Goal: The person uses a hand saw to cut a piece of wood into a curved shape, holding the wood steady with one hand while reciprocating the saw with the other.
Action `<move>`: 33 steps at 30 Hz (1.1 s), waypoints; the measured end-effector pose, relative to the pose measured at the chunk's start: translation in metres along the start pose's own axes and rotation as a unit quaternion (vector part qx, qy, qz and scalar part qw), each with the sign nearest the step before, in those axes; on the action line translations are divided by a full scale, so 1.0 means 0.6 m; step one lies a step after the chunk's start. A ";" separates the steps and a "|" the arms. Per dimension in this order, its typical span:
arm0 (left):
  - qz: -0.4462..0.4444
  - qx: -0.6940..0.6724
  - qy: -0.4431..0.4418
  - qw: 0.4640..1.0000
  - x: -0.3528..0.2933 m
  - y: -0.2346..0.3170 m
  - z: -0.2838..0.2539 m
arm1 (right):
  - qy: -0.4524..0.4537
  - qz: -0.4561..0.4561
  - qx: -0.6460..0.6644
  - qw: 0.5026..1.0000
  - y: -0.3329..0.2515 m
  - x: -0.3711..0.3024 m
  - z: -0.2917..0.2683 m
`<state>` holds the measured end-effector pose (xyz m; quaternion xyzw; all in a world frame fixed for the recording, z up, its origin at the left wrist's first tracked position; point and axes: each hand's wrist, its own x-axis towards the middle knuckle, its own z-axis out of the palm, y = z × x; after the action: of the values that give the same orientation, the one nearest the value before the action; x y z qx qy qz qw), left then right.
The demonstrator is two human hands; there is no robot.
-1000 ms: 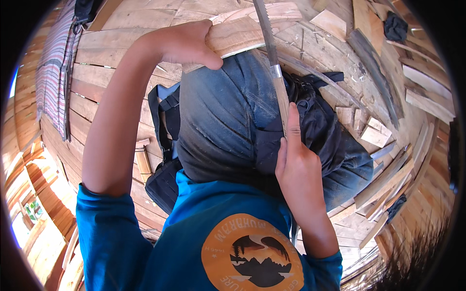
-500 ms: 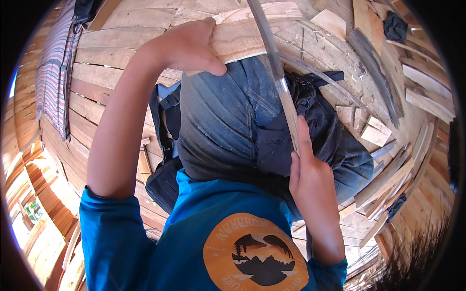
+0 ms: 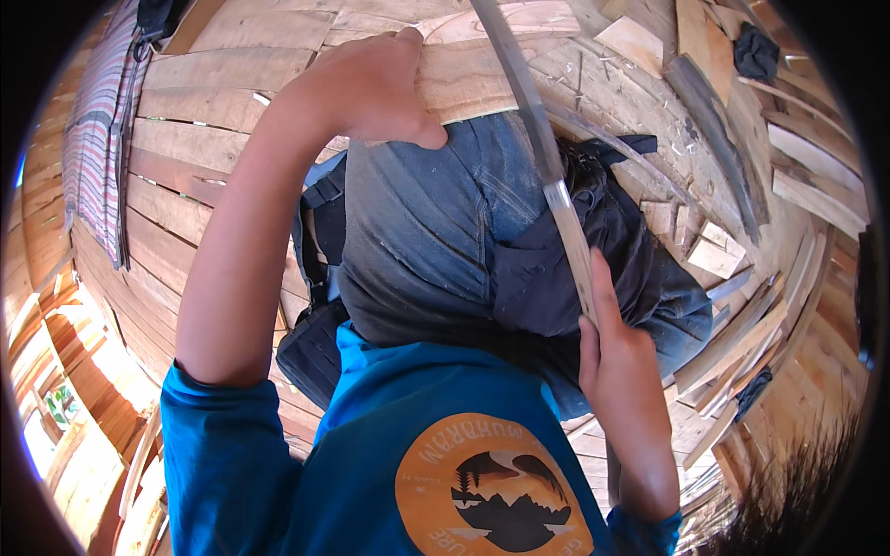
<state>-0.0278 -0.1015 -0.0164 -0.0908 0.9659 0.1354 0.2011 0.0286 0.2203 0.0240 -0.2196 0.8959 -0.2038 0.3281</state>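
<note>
My left hand (image 3: 375, 88) grips the near left end of a pale wooden board (image 3: 464, 82), thumb along its near edge and fingers mostly hidden behind it. The board lies across the top of my jeans-clad leg (image 3: 417, 213). My right hand (image 3: 626, 357) is wrapped round the wooden handle of a long machete (image 3: 527, 97), the index finger stretched along the handle. From a metal collar the grey blade runs up and leftward, crossing over the board's right part. Its tip is cut off by the upper edge of the view.
Wood offcuts (image 3: 718, 250) and shavings lie on the plank floor (image 3: 185, 111) to the right. A dark weathered strip of wood (image 3: 718, 139) is beyond them. A black bag with straps (image 3: 315, 347) sits by my left side. Striped cloth (image 3: 102, 139) hangs at the far left.
My right hand and the machete have moved down and slightly right, drawing the blade back toward me. My left hand and the board have shifted a little to the right.
</note>
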 end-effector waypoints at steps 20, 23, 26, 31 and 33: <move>-0.008 0.031 -0.032 0.999 -0.001 0.011 -0.011 | 0.016 -0.021 0.046 0.999 -0.011 0.069 0.004; -0.003 0.027 -0.007 1.000 -0.002 0.006 -0.006 | 0.013 -0.018 0.030 0.999 0.003 0.056 -0.003; 0.012 -0.016 0.000 1.000 -0.004 -0.006 0.005 | -0.025 0.036 0.103 0.994 0.044 -0.024 -0.002; -0.003 0.057 -0.037 0.998 -0.033 0.027 -0.042 | 0.064 0.138 0.259 0.954 0.083 -0.087 0.006; 0.014 0.098 -0.027 0.995 -0.049 0.024 -0.044 | 0.119 0.114 0.307 0.937 0.087 -0.083 0.015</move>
<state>-0.0139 -0.0923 0.0220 -0.0535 0.9700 0.0455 0.2328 0.0554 0.2871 0.0159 0.0216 0.8414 -0.4547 0.2914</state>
